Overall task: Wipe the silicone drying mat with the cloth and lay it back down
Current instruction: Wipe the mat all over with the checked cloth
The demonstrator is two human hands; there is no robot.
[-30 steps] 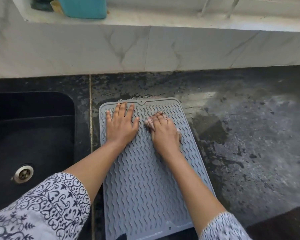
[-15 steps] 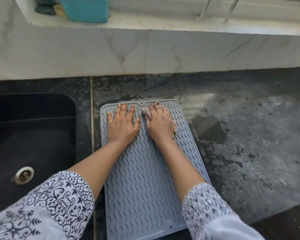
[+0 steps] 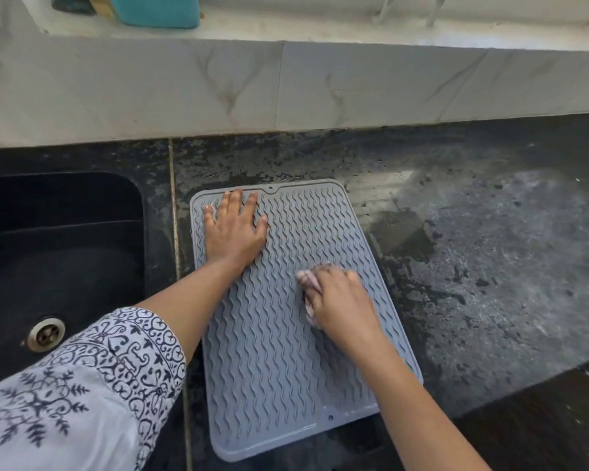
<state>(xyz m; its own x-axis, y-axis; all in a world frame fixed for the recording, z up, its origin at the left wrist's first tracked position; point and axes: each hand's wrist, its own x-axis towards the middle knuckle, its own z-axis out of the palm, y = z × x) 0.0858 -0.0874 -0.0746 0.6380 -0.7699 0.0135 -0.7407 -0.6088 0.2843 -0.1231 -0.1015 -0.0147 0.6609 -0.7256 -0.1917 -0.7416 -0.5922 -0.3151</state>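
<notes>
A grey silicone drying mat [image 3: 276,362] with wavy ridges lies flat on the dark stone counter, just right of the sink. My left hand [image 3: 233,229] presses flat on the mat's far left corner, fingers spread and straight. My right hand [image 3: 342,305] is on the mat's middle right part, fingers curled round a small pinkish cloth [image 3: 308,280]. Only a bunched edge of the cloth shows beyond the knuckles; most of it is hidden under the hand.
A black sink [image 3: 58,266] with a metal drain [image 3: 46,334] lies to the left. The wet dark counter [image 3: 490,266] stretches to the right. A marble backsplash [image 3: 286,86] rises behind, with a teal container [image 3: 157,10] on the ledge above.
My right hand has drawn the cloth back from the mat's far edge toward me and slightly right. The left hand has stayed pressed on the far left corner.
</notes>
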